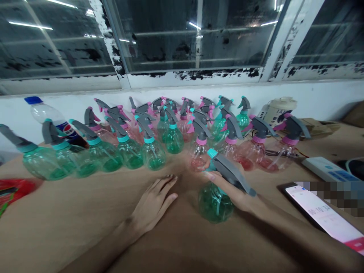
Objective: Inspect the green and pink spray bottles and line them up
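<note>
My right hand (233, 189) is wrapped round the neck of a green spray bottle (213, 204), under its grey and teal trigger head. The bottle is close to upright over the near middle of the table. Flat on the tabletop to its left lies my left hand (155, 203), fingers stretched out and holding nothing. Just beyond the left hand, a green spray bottle (153, 154) ends a front row of several green ones. Past the right hand stand pink spray bottles, one pink bottle (198, 153) nearest to it.
More green and pink spray bottles fill the back by the wall. A cola bottle (66, 127) stands at the left, a red packet (17, 187) before it. At the right are a phone (321, 212), a white power strip (330, 168) and a pale tub (280, 110).
</note>
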A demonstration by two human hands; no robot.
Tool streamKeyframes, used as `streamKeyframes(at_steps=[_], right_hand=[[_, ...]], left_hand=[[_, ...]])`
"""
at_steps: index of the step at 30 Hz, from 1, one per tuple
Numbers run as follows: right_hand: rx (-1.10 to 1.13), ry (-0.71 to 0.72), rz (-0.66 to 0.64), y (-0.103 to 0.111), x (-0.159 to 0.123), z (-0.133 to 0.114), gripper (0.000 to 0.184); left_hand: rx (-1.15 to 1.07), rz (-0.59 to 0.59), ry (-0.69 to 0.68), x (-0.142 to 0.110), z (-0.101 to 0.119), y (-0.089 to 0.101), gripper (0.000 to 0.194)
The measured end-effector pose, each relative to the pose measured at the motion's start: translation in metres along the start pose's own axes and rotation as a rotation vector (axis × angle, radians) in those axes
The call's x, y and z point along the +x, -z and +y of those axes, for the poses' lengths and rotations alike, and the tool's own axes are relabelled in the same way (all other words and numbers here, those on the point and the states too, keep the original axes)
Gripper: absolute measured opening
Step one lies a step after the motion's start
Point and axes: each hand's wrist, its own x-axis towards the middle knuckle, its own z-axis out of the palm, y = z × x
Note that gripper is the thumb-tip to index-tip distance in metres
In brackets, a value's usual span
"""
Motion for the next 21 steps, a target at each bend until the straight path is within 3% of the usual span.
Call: streamKeyframes(at_steps=[6, 14, 21], right_hand=[[-0.109, 0.008, 0.005, 0.0037, -0.0035, -0.0021, 0.019], [0.037, -0.042, -0.004, -0.0003, -0.0009, 0.0020, 0.020], [-0.029, -0.040, 0.007, -0.0016, -0.0058, 0.0021, 0.025]], left_hand=[[0.004, -0.009, -0.003, 0.0003, 0.0002, 0.0004, 0.042], [0.006, -0.022, 0.011, 0.0005, 0.0007, -0.0017, 0.040], [0.027, 0.019, 0.010, 0.0005, 0.0003, -0.0059, 0.038]])
